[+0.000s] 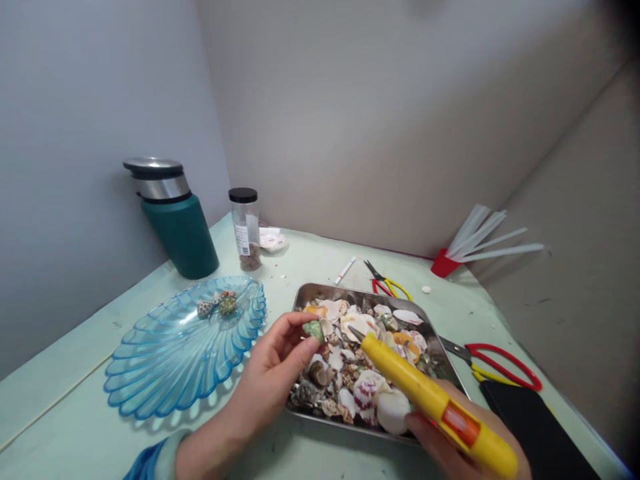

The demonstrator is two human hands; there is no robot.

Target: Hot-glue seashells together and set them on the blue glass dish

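The left hand (277, 353) is holding a small, knobbly green seashell (314, 331) over the left part of a shallow rectangular metal tray (303, 293). Its grip is pinching the shell between thumb and fingers, leaving the side towards the right hand (435, 443) uncovered. The right grip is closing around a thick yellow plastic pen-like tool (415, 383) with a reddish-orange window in its body.

The tool's long axis is running obliquely from the lower right up to the left, its slim dark pointed tip (356, 334) aiming roughly at the green shell. The tip is hovering just right of the shell, near it but apart, so a gap is separating the two. The left hand is touching the shell; the right is reaching towards it only through the tool. Which way the shell's own long axis is pointing, I cannot tell.

Beneath both hands, mixed white, brown, purple and orange shells (370, 390) are filling the tray. To the left, a translucent blue scalloped dish (180, 353) is carrying several small speckled shells (229, 305). To the right, scissors with red and yellow handles (530, 380) are lying beside the tray on the pale green surface (260, 443).
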